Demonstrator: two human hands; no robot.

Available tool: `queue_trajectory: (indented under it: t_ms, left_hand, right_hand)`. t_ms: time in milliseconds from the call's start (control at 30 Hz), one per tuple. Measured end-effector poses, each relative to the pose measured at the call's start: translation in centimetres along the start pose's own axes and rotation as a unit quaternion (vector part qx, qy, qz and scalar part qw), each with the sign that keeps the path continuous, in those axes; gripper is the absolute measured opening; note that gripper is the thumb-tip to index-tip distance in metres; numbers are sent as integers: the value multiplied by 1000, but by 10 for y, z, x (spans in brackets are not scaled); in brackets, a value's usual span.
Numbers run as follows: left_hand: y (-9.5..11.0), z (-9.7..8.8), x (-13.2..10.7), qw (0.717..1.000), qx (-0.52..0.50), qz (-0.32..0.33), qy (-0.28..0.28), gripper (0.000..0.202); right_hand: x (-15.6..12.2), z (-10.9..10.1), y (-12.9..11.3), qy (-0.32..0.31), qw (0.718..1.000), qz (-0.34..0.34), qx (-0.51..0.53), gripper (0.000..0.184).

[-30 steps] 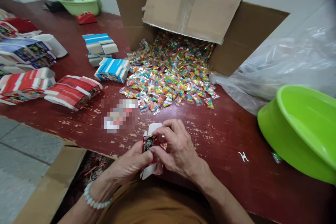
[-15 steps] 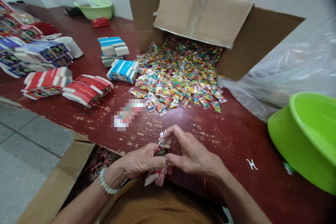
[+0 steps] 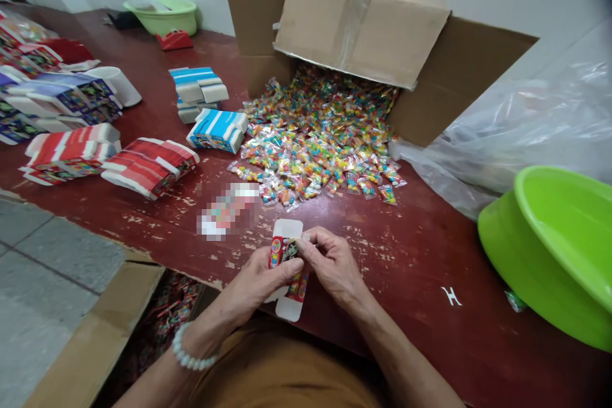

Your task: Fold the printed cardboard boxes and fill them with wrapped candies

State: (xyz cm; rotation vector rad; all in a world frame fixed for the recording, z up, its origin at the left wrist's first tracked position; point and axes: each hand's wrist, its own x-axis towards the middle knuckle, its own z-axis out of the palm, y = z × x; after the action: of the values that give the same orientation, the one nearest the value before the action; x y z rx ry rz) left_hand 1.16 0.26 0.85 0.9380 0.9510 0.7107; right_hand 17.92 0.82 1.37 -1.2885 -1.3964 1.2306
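Both hands hold one small red printed carton (image 3: 289, 264) over the near edge of the dark red table (image 3: 421, 268). My left hand (image 3: 261, 284) grips its left side with the thumb across the front. My right hand (image 3: 332, 264) pinches the right side near the top. White flaps stick out at the carton's top and bottom. Just beyond lies a spread of small clear packets of coloured candy (image 3: 318, 140), spilling from a tipped cardboard box (image 3: 363, 32).
Stacks of flat red cartons (image 3: 148, 166) and blue cartons (image 3: 217, 129) lie left of the candy, with more at the far left. A green basin (image 3: 564, 248) sits at the right beside clear plastic sheeting (image 3: 526, 121). A cardboard box (image 3: 119, 325) stands below the table edge.
The carton was turned edge-on half a second ago; now its printed front faces up, flaps showing at both ends. Both hands stayed on it.
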Motion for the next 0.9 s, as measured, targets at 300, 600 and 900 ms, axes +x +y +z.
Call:
queue_trajectory:
  t_ms: [300,600,900]
  left_hand:
    - [-3,14,-9,979,-15,122,161,75]
    - [-7,6,-7,989,-46,73,120,29]
    - [-1,6,-3,967,49,166,186,21]
  right_hand:
    - [-2,8,11,68,991,25,112,50]
    - [5,1,9,30,993,21,110,21]
    - [10,-4,11,-28,993,12,115,17]
